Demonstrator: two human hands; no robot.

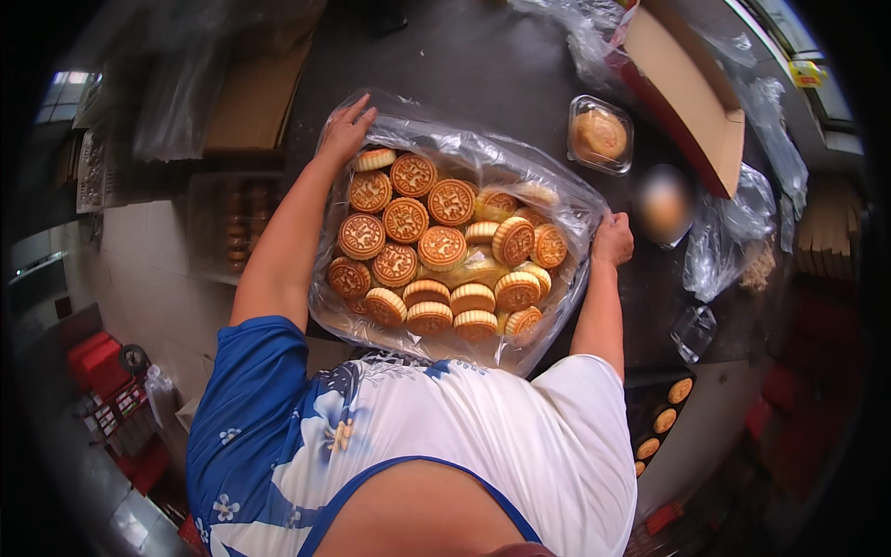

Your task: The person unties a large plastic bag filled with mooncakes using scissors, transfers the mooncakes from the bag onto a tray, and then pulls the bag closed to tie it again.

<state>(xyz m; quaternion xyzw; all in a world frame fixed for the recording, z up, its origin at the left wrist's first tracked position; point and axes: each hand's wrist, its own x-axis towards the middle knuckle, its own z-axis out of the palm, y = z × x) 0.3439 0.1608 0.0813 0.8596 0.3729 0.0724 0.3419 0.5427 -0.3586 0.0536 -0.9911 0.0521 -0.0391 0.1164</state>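
Observation:
Mooncakes (442, 247) with stamped tops and fluted sides lie loosely heaped in a clear plastic bag (543, 160) spread wide before me. Some stand on edge, and yellowish film shows among them. My right hand (612, 239) is closed in a fist on the bag's right edge. At the far left corner, my left hand (347, 130) rests against the plastic with its fingers extended. Its thumb is hidden, so its grip is unclear. Close to my body, the bag's near side touches or almost touches my shirt.
Beyond the bag on the dark table (445, 63) sits a clear plastic container (600, 134) holding one round pastry. Right of it stand a blurred round item (663, 203), an open cardboard box (686, 90) and crumpled plastic (731, 237). A tray of pastries (665, 420) is at lower right.

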